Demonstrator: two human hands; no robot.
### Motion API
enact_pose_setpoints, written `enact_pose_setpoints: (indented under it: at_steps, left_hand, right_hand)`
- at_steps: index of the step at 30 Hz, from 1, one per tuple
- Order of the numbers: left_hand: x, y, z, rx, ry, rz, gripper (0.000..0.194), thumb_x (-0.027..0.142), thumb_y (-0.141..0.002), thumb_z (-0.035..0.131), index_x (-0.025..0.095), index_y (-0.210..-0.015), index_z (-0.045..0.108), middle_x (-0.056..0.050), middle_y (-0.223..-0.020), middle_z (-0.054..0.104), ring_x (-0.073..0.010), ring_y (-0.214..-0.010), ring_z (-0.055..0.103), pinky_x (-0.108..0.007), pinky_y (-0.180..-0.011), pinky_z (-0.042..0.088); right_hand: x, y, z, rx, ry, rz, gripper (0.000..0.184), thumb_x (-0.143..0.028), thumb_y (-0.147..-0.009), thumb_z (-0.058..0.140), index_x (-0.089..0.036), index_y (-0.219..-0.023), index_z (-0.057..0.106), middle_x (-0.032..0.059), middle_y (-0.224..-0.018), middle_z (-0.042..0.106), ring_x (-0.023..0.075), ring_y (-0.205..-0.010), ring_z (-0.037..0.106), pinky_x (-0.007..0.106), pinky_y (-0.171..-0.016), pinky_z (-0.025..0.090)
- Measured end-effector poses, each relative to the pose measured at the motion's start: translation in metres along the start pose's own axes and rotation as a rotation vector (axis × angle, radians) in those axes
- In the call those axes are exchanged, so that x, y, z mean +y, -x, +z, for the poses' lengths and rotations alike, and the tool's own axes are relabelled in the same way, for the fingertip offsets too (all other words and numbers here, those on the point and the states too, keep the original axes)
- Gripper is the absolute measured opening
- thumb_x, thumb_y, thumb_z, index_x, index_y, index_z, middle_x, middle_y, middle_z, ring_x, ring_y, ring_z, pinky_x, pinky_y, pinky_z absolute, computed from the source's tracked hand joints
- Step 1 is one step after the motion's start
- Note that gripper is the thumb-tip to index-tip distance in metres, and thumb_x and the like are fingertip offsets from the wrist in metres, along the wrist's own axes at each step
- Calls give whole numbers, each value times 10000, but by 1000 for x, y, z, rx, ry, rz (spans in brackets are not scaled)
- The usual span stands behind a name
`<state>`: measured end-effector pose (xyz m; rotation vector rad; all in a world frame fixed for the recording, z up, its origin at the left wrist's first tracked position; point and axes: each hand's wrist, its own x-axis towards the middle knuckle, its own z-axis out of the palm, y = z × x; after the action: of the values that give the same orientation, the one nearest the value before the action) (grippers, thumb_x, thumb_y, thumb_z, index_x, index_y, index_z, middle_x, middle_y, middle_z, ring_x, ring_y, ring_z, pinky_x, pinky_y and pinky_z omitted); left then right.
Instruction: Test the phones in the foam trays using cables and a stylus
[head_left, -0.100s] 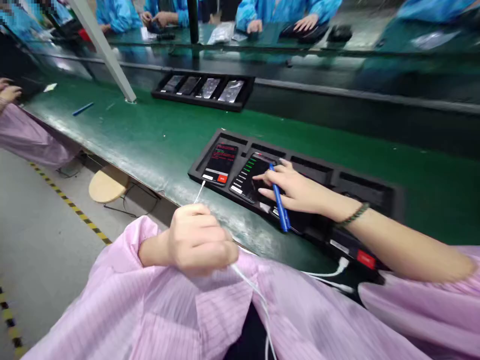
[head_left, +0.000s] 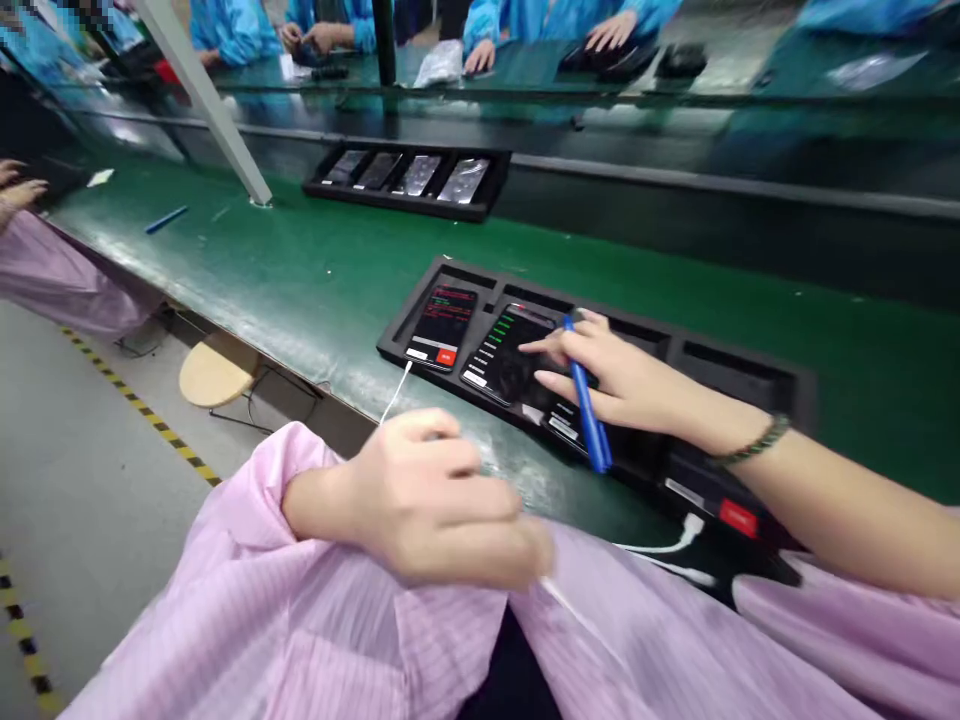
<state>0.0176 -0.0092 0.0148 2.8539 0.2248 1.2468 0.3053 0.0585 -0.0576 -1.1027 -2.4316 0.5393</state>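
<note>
My left hand (head_left: 442, 500), blurred, is closed in front of my body. A white cable (head_left: 391, 392) runs from it to the lower end of a phone (head_left: 444, 322) with red and green text, and comes out again by its little-finger side. My right hand (head_left: 615, 375) holds a blue pen (head_left: 587, 405) across its fingers, forefinger stretched over a second phone (head_left: 495, 355) with green and white lines. Partly under this hand lies a third phone (head_left: 564, 420). The phones sit in compartments of a black foam tray (head_left: 405, 312).
A further phone (head_left: 701, 480) with a red patch is at the tray's right, near a white plug (head_left: 691, 528). Another tray (head_left: 409, 205) of wrapped phones, a pen (head_left: 166, 219) and a slanted post (head_left: 217, 110) stand beyond. Co-workers' hands (head_left: 611, 32) show across the bench. A stool (head_left: 217, 368) is left.
My left hand has moved right, drawing along the cable. My right hand has shifted slightly right with the pen, baring more of the second and third phones.
</note>
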Motion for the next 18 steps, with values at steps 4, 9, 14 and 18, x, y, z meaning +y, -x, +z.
enact_pose_setpoints:
  at_steps: [4, 9, 14, 18]
  left_hand:
    - [18, -16, 11, 35, 15, -18, 245, 279, -918, 648, 237, -685, 588, 51, -634, 569, -116, -573, 427, -335, -583, 329]
    - [22, -21, 20, -20, 173, -22, 289, 286, -935, 633, 224, -655, 601, 16, -672, 539, -132, -680, 467, -341, -684, 414]
    - [24, -27, 9, -197, 241, -53, 157, 245, -955, 604, 213, -839, 705, -9, -708, 569, -155, -753, 500, -325, -765, 484]
    - [44, -28, -1, -362, 224, -327, 154, 228, -942, 604, 249, -1024, 733, -17, -682, 568, -190, -702, 515, -355, -701, 531]
  right_hand:
    - [-10, 28, -10, 68, -8, 73, 323, -556, -996, 478, -261, -866, 502, 70, -886, 646, 292, -861, 606, 653, -1072, 399]
    - [-12, 66, -1, 141, 25, 148, 351, -541, -1000, 474, -257, -801, 417, 95, -1021, 707, 348, -995, 646, 770, -1094, 295]
    - [-18, 80, 3, 148, 15, 259, 339, -545, -981, 476, -260, -805, 419, 105, -1038, 710, 345, -1074, 647, 743, -1121, 306]
    - [-23, 81, 3, 151, -6, 297, 350, -563, -969, 486, -264, -797, 425, 96, -1010, 701, 335, -1059, 645, 715, -1159, 299]
